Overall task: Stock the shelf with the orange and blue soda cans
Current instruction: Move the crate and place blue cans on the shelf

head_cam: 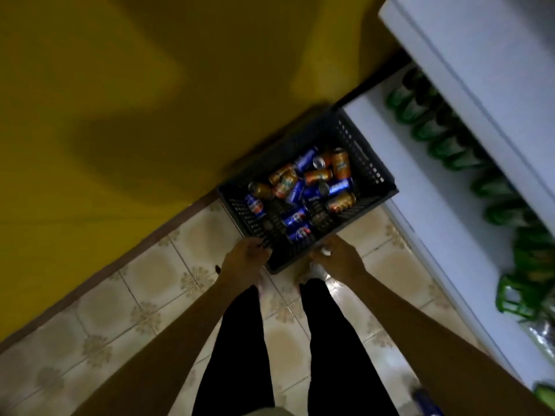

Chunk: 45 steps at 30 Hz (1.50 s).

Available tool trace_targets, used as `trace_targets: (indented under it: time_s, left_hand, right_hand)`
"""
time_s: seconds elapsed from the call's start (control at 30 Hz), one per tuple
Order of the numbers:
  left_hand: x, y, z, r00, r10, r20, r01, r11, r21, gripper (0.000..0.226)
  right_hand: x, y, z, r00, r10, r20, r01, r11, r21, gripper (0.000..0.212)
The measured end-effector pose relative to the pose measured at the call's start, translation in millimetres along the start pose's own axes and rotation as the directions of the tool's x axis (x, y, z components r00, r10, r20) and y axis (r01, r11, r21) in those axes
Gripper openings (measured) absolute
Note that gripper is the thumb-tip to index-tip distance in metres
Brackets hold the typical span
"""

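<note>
a dark slatted crate [371, 163] is sitting on the tiled floor [126, 295] at 12 o'clock of the person's legs, holding orange soda cans [341, 163] and blue soda cans [295, 219] lying jumbled. the left hand [244, 261] is gripping the near rim at 7 o'clock, fingers curled over it; the right hand [338, 255] is gripping it at 5 o'clock. a white shelf [426, 187] with green bottles [444, 145] is standing at 3 o'clock.
</note>
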<state>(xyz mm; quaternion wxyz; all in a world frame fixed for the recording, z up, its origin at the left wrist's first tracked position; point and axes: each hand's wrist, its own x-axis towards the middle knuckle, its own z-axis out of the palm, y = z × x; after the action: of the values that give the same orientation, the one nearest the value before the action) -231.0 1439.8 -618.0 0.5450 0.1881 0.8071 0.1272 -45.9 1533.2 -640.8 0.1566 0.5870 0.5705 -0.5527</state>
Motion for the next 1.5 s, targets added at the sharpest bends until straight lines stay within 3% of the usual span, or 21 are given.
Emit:
trace_targets:
  time_s: [0.13,0.2,0.3,0.37,0.5,0.53,0.63,0.7,0.77,0.87,1.1,1.23,1.33,1.4,1.5]
  left_hand:
    - [106,-11,41,0.978,-0.181,0.102,0.198,0.960,-0.197,0.033]
    - [155,-19,63,0.951,-0.255,0.177,0.289,0.934,-0.211,0.020]
    - [232,-47,98,0.921,-0.318,0.224,0.369,0.897,-0.244,0.012]
    - [283,-75,119,0.899,-0.382,0.216,0.431,0.861,-0.270,0.019]
    - [361,-127,158,0.848,-0.494,0.191,0.530,0.792,-0.303,0.063]
    - [376,-141,167,0.836,-0.515,0.188,0.548,0.765,-0.338,0.061]
    - [402,-160,195,0.811,-0.518,0.272,0.585,0.700,-0.411,0.025]
    - [407,-163,205,0.786,-0.530,0.318,0.618,0.643,-0.453,0.021]
    - [405,-161,206,0.775,-0.546,0.319,0.629,0.613,-0.479,0.009]
    - [388,-151,193,0.767,-0.558,0.315,0.631,0.569,-0.528,0.012]
    - [285,-75,133,0.793,-0.564,0.233,0.585,0.596,-0.549,0.023]
    - [209,-8,84,0.819,-0.542,0.190,0.538,0.608,-0.584,0.033]
    - [144,43,46,0.859,-0.497,0.126,0.445,0.601,-0.664,0.033]
    - [100,72,23,0.897,-0.422,0.129,0.374,0.574,-0.729,0.045]
    - [27,107,-10,0.946,-0.270,0.181,0.303,0.530,-0.792,0.040]
  right_hand:
    - [84,18,17,0.999,0.045,0.008,-0.046,0.998,0.043,0.035]
    - [129,23,33,1.000,0.023,0.004,-0.023,0.993,0.117,0.038]
    - [212,41,68,0.999,0.026,-0.023,-0.025,0.999,0.045,0.039]
    - [277,60,92,0.998,0.062,-0.016,-0.063,0.996,-0.060,0.042]
    - [378,109,127,0.983,0.183,-0.012,-0.179,0.946,-0.270,0.046]
    - [394,119,133,0.979,0.203,0.002,-0.194,0.939,-0.284,0.047]
    - [416,136,150,0.963,0.265,0.045,-0.240,0.923,-0.300,0.049]
    - [421,142,161,0.958,0.283,0.042,-0.255,0.911,-0.322,0.044]
    - [417,140,163,0.956,0.293,-0.007,-0.278,0.902,-0.331,0.043]
    - [402,127,156,0.951,0.307,-0.046,-0.307,0.907,-0.288,0.035]
    - [310,57,91,0.959,0.253,-0.125,-0.248,0.967,0.054,0.037]
    - [220,6,37,0.940,0.203,-0.273,-0.120,0.949,0.292,0.022]
    - [136,-32,1,0.906,0.199,-0.374,0.037,0.842,0.538,0.036]
    - [80,-58,-22,0.896,0.134,-0.424,0.166,0.783,0.599,0.034]
    - [1,-95,-52,0.878,0.024,-0.478,0.322,0.710,0.627,0.031]
